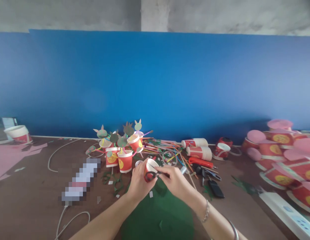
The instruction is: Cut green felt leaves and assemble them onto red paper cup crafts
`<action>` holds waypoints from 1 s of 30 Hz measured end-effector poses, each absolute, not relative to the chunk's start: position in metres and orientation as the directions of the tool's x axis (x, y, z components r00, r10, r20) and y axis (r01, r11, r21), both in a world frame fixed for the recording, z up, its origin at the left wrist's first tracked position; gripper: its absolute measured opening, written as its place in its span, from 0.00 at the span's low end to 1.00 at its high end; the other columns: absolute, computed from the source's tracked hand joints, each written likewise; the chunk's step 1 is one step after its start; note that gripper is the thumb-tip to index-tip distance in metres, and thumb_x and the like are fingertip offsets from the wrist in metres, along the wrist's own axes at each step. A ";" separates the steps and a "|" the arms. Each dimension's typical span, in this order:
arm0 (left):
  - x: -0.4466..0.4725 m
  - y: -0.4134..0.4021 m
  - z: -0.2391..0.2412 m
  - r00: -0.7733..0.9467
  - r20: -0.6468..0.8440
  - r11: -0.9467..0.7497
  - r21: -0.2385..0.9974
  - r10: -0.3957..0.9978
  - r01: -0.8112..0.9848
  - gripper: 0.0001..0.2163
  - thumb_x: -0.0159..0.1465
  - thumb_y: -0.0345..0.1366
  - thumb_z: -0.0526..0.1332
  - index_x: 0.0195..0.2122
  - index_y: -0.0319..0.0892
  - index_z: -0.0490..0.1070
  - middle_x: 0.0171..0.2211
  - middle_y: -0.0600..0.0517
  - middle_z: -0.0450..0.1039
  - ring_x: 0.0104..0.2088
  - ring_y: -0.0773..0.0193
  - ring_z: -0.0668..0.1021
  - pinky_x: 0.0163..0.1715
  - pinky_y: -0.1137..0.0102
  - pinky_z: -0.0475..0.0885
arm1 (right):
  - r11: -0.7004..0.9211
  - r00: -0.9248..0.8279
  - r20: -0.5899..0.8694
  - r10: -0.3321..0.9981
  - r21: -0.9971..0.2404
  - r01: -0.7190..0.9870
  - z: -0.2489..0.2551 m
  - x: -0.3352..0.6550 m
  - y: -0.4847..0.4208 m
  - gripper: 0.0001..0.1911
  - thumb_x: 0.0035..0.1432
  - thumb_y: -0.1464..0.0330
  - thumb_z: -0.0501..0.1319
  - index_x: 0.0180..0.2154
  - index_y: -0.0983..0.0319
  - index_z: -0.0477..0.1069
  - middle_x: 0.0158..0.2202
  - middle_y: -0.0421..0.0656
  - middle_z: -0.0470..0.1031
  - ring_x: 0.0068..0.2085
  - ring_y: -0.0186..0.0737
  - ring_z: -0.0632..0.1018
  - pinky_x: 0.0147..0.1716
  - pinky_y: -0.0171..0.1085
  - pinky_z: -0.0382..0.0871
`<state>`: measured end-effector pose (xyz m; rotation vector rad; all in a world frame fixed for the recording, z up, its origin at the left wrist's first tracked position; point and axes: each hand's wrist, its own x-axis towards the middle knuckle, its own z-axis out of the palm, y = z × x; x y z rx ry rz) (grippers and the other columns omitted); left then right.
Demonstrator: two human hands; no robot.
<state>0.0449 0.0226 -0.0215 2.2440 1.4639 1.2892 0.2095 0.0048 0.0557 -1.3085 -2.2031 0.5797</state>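
Observation:
Close in front of me, my left hand [138, 180] is closed around a red and white paper cup [153, 163], tilted so that its white inside shows. Scissors with black ring handles [150, 176] are at the cup's near side, and my right hand [175, 179] grips them. One dark ring lies against the cup near my left thumb; where the blade tips end is hidden. Just beyond my left hand stand red paper cups [125, 161] with green paper animal heads [122, 142] on them. Below both hands lies a dark green sheet [158, 216].
Coloured sticks [167, 146] are heaped behind my hands. Stacked cups [198, 153], a red-handled tool [201, 162] and a black key fob [215, 189] lie to the right. Farther right are a power strip [289, 213] and cups with pink discs [282, 180]. Pink paper [16, 156] lies left.

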 end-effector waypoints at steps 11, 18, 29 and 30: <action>0.046 0.022 -0.022 0.115 0.555 -0.475 0.566 0.824 0.674 0.30 0.53 0.33 0.60 0.57 0.45 0.53 0.50 0.44 0.68 0.52 0.51 0.69 0.49 0.57 0.65 | 0.394 -0.383 0.175 0.907 -0.675 0.624 0.057 0.208 0.006 0.18 0.57 0.74 0.51 0.46 0.63 0.73 0.35 0.44 0.77 0.36 0.41 0.76 0.34 0.33 0.69; 0.036 0.023 -0.025 0.273 0.601 -0.606 0.462 0.751 0.648 0.31 0.55 0.36 0.56 0.60 0.41 0.49 0.55 0.41 0.63 0.55 0.48 0.66 0.51 0.53 0.61 | 0.502 -0.482 0.141 0.865 -0.235 0.832 0.061 0.203 -0.008 0.27 0.52 0.81 0.50 0.53 0.61 0.67 0.40 0.48 0.73 0.37 0.38 0.74 0.35 0.33 0.67; 0.042 0.024 -0.023 0.186 0.572 -0.534 0.533 0.799 0.656 0.30 0.54 0.34 0.59 0.58 0.43 0.52 0.51 0.43 0.67 0.53 0.50 0.69 0.49 0.56 0.64 | 0.450 -0.412 0.196 0.890 -0.523 0.724 0.056 0.205 0.002 0.22 0.55 0.78 0.51 0.49 0.62 0.71 0.37 0.46 0.75 0.36 0.39 0.75 0.36 0.34 0.68; 0.040 0.024 -0.023 0.213 0.591 -0.566 0.512 0.778 0.647 0.30 0.55 0.35 0.59 0.59 0.43 0.51 0.52 0.42 0.67 0.53 0.50 0.69 0.49 0.55 0.64 | 0.483 -0.445 0.192 0.875 -0.420 0.768 0.058 0.204 -0.002 0.24 0.54 0.79 0.50 0.50 0.61 0.70 0.39 0.47 0.74 0.37 0.39 0.75 0.36 0.34 0.68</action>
